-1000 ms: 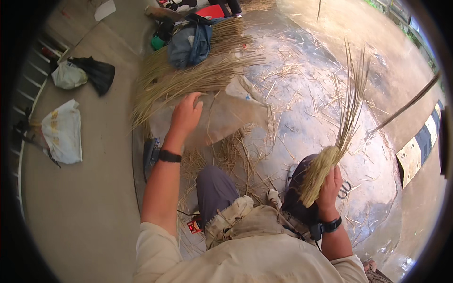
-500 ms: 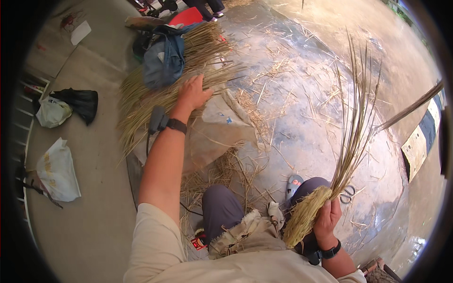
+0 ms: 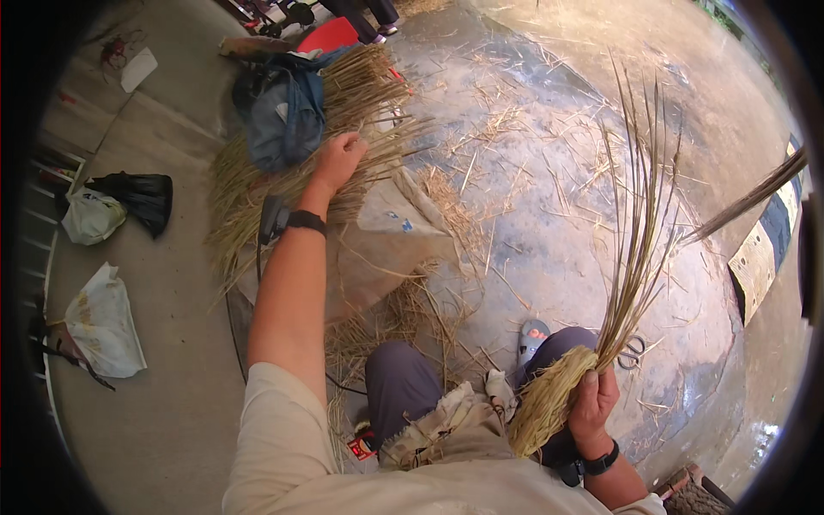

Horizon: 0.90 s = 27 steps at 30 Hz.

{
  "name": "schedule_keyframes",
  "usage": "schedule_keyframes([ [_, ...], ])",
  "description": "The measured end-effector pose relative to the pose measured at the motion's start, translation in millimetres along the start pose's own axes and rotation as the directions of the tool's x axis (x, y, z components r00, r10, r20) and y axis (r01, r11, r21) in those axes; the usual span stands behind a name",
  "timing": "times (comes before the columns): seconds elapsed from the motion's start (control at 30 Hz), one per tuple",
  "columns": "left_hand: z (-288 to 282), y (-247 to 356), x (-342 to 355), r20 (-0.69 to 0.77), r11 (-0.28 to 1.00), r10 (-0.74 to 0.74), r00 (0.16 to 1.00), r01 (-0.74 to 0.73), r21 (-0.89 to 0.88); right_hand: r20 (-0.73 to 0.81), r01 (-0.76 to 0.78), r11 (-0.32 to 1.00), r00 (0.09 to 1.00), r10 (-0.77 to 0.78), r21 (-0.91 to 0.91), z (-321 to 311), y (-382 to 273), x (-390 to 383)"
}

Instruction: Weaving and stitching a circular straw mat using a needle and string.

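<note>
My right hand [image 3: 594, 403] grips a bundle of dry stalks [image 3: 637, 266] over my right knee. Its long thin ends fan upward, and its lower end is a thick, pale yellow-green braided section [image 3: 554, 395]. My left arm stretches out to a heap of loose dry stalks [image 3: 365, 81] at the far left. There my left hand [image 3: 342, 160] is closed, its fingers pinched on stalks at the heap's edge; how many it holds cannot be made out. A blue denim garment [image 3: 287, 116] lies on the heap, just beyond that hand.
A pair of scissors [image 3: 632, 353] lies on the floor beside the right hand. Straw scraps litter the concrete. Plastic bags, one black [image 3: 142, 199] and one white [image 3: 107, 322], lie at left. A red object [image 3: 329, 35] and another person's legs [image 3: 365, 15] are at the back.
My left hand has gone from spread fingers over the heap to closed fingers on stalks. The right hand and its bundle have barely moved; the view has shifted slightly.
</note>
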<state>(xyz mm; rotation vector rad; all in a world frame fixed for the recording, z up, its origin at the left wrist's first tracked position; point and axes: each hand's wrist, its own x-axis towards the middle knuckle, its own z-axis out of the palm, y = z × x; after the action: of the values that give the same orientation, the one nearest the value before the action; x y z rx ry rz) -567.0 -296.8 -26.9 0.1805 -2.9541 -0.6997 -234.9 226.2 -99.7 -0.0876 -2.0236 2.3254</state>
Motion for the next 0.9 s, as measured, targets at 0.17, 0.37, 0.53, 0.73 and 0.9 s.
schedule_keyframes([
  [0.17, 2.4, -6.0, 15.5, 0.011, 0.884, 0.002, 1.0, -0.007, 0.468, -0.01, 0.018, 0.998, 1.0, -0.019, -0.064, 4.2, -2.3, -0.3],
  [0.37, -0.4, 28.8, 13.6, 0.166, 0.787, -0.121, 0.979, -0.007, 0.616, -0.011, 0.027, 0.994, 1.0, -0.028, -0.102, 2.6, 1.9, -2.3],
  [0.53, -0.3, 27.5, 7.7, 0.214, 0.728, -0.071, 0.974, -0.096, 0.678, -0.012, 0.019, 0.989, 1.0, -0.021, -0.149, 4.3, -5.4, 0.4],
  [0.73, -23.9, 13.7, -7.1, -0.05, 0.895, 0.151, 0.987, -0.115, 0.43, 0.031, 0.069, 0.982, 0.997, -0.065, -0.174, 7.3, -12.2, 3.2],
  [0.9, -61.8, 27.6, -34.3, -0.254, 0.94, 0.286, 0.924, -0.219, 0.262, 0.048, 0.089, 0.982, 0.995, -0.082, -0.168, 13.6, -19.0, 4.9],
])
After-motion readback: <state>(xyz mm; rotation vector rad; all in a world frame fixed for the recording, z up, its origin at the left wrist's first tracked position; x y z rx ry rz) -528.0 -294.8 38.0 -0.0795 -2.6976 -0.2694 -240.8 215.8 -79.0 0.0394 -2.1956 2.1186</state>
